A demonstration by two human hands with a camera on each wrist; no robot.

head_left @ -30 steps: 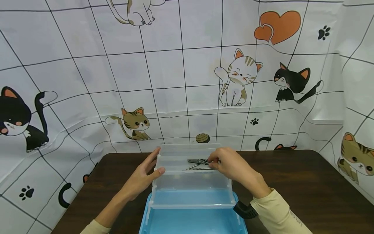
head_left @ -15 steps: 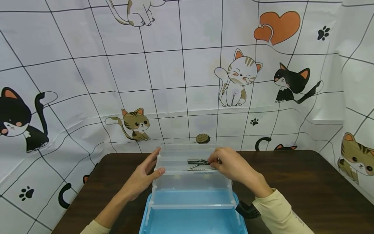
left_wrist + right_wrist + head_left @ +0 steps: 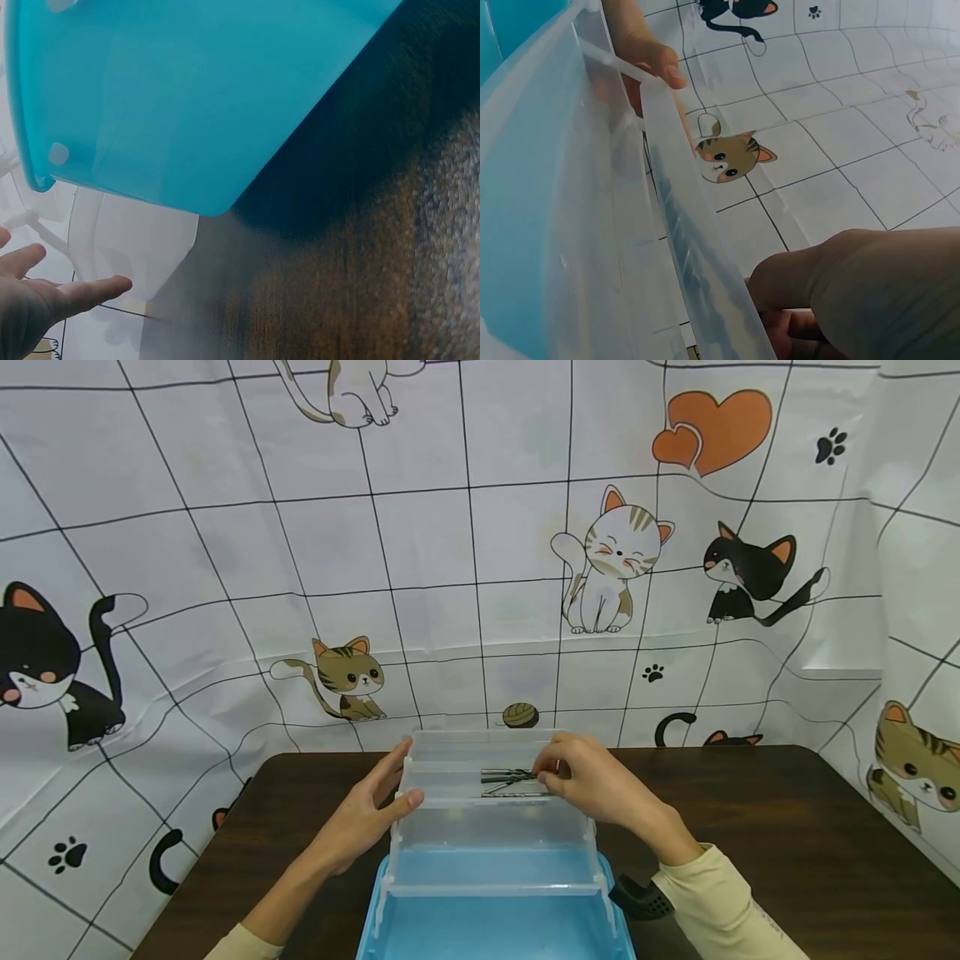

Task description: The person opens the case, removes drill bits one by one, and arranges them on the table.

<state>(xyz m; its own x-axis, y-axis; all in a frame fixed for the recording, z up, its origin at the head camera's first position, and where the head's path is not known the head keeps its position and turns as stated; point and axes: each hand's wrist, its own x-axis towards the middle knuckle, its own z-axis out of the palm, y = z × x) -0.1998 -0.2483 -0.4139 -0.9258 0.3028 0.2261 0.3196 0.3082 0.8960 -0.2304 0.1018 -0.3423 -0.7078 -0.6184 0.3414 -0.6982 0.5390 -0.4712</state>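
Note:
Several thin metal drill bits (image 3: 506, 778) lie in the upper translucent tray (image 3: 442, 783) in the head view, their twisted flutes just showing. My right hand (image 3: 592, 781) pinches at their right ends with curled fingers and thumb; the bits' tips are hidden there. My left hand (image 3: 367, 814) rests against the left end of the same tray, fingers stretched along its side and thumb at its front corner. In the right wrist view, blurred bits show through the tray's wall, with the right hand (image 3: 855, 300) over its near end. The left wrist view shows the left hand's straight fingers.
Below the upper tray, another translucent tray (image 3: 495, 835) steps down over a blue box (image 3: 495, 927). It stands on a dark wooden table (image 3: 750, 827). Behind hangs a white cat-print sheet (image 3: 495, 552). A black wrist strap (image 3: 641, 900) circles the right wrist.
The right forearm and its strap have shifted slightly to the right, while the right fingers stay at the drill bits. The left hand and the trays stay put.

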